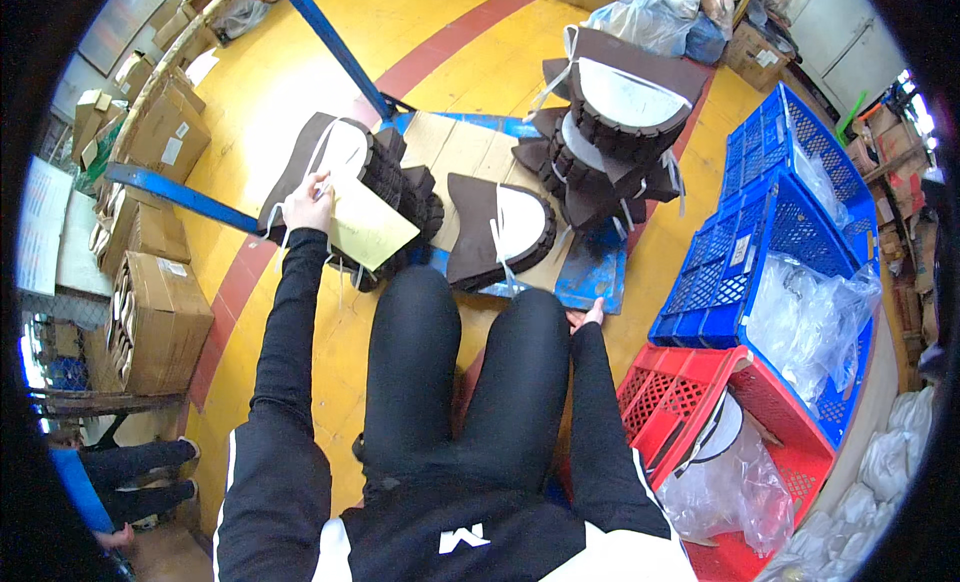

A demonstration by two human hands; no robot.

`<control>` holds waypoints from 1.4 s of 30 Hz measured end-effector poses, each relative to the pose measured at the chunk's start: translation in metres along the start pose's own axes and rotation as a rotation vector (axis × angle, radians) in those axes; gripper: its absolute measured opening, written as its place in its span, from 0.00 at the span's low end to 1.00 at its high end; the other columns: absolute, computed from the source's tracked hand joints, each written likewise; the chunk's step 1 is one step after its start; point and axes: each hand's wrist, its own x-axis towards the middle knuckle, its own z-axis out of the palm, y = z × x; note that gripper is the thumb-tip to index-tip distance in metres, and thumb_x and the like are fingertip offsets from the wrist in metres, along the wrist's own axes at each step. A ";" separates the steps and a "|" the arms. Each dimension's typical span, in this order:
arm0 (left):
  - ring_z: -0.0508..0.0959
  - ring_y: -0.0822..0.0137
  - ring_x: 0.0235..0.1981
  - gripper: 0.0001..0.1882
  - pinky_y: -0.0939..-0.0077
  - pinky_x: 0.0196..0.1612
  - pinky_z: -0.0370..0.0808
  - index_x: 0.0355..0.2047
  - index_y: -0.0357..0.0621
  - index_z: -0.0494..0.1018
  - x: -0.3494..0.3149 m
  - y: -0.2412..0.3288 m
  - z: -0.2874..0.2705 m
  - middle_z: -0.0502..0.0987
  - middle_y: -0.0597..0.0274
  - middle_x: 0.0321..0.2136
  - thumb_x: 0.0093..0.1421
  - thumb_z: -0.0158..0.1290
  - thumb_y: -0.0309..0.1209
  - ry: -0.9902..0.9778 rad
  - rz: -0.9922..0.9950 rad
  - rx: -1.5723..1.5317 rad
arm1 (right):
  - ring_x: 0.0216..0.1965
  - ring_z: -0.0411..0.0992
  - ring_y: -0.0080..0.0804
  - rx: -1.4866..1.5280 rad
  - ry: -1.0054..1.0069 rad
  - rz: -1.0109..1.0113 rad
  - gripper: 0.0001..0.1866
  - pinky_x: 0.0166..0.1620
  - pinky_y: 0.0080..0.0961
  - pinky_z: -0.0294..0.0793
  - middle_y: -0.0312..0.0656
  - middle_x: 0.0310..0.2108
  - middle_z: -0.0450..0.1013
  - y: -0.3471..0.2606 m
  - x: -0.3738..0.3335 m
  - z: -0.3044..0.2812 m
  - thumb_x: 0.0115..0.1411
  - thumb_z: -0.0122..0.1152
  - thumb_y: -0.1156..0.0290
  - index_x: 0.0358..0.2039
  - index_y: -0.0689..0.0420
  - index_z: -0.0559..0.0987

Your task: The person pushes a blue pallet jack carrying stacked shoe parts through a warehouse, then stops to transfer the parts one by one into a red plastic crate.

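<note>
My left hand (308,204) is closed on the upper-left corner of a pale yellow paper sheet (372,222). The sheet slants over a stack of dark brown shoe soles (312,162) with white inner faces and ridged edges, tied with white strips. At the near right corner of a blue platform trolley (592,282), my right hand (588,317) sits beside my knee, thumb raised and apart from the fingers, with no held thing visible. Between the hands, a lower sole bundle (474,227) lies on the trolley. A taller stack of soles (650,117) rises at the far right.
A blue trolley handle (335,52) bends up at the left. To my right stand blue crates (715,272) and a red crate (655,367) with clear plastic bags. Cardboard boxes (160,322) line the left side. A person's legs (145,477) show at the lower left.
</note>
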 end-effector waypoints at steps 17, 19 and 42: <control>0.76 0.62 0.18 0.10 0.71 0.24 0.70 0.32 0.48 0.77 -0.013 0.009 -0.001 0.74 0.56 0.17 0.50 0.56 0.36 0.085 -0.034 -0.011 | 0.53 0.62 0.40 0.379 -0.547 -0.233 0.28 0.55 0.37 0.62 0.51 0.53 0.62 -0.086 -0.144 0.177 0.58 0.55 0.62 0.55 0.58 0.60; 0.75 0.63 0.18 0.10 0.72 0.24 0.70 0.32 0.48 0.77 -0.013 0.003 0.009 0.74 0.57 0.16 0.50 0.56 0.35 0.105 -0.043 -0.096 | 0.51 0.64 0.41 0.183 -0.173 -0.524 0.32 0.53 0.34 0.64 0.48 0.53 0.62 -0.044 -0.155 0.227 0.56 0.57 0.63 0.59 0.51 0.56; 0.75 0.68 0.15 0.08 0.75 0.20 0.69 0.31 0.43 0.78 -0.007 0.014 0.014 0.76 0.56 0.16 0.55 0.55 0.33 0.174 0.032 -0.159 | 0.49 0.66 0.37 0.071 0.506 -0.334 0.36 0.51 0.37 0.64 0.49 0.47 0.68 0.055 -0.092 0.283 0.37 0.75 0.62 0.46 0.66 0.71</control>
